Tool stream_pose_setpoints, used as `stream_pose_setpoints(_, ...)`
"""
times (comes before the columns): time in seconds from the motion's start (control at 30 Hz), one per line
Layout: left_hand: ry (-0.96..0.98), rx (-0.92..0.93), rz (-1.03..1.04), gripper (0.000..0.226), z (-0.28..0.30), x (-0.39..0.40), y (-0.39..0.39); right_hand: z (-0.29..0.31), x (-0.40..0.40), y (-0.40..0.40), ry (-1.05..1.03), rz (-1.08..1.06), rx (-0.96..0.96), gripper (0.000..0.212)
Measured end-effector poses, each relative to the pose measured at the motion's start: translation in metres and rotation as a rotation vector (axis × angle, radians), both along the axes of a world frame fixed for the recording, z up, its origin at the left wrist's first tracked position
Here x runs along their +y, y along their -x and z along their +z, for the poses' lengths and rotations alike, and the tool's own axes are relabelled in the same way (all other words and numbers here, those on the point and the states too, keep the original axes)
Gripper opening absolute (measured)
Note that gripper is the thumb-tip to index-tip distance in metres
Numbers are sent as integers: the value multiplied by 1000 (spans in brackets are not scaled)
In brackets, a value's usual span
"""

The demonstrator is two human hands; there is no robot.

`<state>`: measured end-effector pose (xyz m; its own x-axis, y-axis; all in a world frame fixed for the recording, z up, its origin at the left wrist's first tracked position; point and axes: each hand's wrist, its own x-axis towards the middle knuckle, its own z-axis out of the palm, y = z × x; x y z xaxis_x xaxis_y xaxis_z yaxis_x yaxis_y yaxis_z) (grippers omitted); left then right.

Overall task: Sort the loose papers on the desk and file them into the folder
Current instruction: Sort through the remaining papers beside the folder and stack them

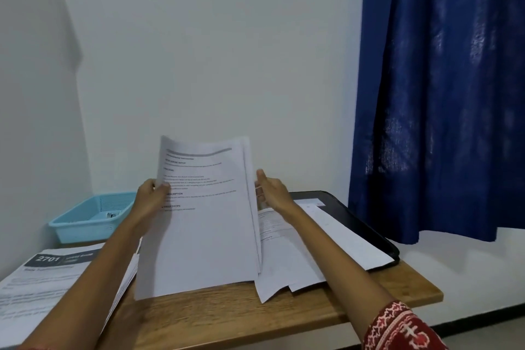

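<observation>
Between the two hands, a stack of printed papers (204, 221) stands nearly upright with its bottom edge on the wooden counter (227, 318); the left hand (152, 196) grips the stack's left edge with thumb on the front page, while the right hand (270, 189) rests against its right edge with fingers fairly straight. Under the right forearm, loose sheets (287, 258) lie fanned on the counter, overlapping a black folder (355, 221) just beyond, and left of the left hand sit a page headed "2701" (48, 278) and a light-blue plastic basket (91, 219).
</observation>
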<state>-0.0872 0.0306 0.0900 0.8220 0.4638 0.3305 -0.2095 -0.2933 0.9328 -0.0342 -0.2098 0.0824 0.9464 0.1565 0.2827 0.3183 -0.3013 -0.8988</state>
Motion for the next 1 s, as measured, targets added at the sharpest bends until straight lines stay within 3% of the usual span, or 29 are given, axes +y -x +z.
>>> stream_pose_setpoints(0.1,34,-54,26,34,-8,4,2,-17,-41,-23,437,-376,-3,31)
stream_pose_setpoints(0.17,44,-73,17,33,-17,8,0,-30,-61,-27,642,-518,189,65)
stream_pose_setpoints(0.23,58,-64,10,31,-24,9,-2,-38,-72,-26,754,-521,335,100)
stream_pose_setpoints(0.3,77,-65,-8,32,-29,9,-4,-43,-79,-30,783,-519,370,112)
stream_pose_setpoints(0.43,91,-72,-2,33,-33,12,-5,-45,-93,-43,597,-480,390,104)
stream_pose_setpoints(0.6,98,-85,7,33,-36,15,-9,-59,-102,-50,-144,-482,176,30)
stream_pose_setpoints(0.67,102,-92,9,32,-37,16,-10,-56,-103,-48,-245,-438,47,5)
stream_pose_setpoints(1.0,115,-109,5,29,-27,11,-7,-36,-85,-44,-391,-277,-172,13)
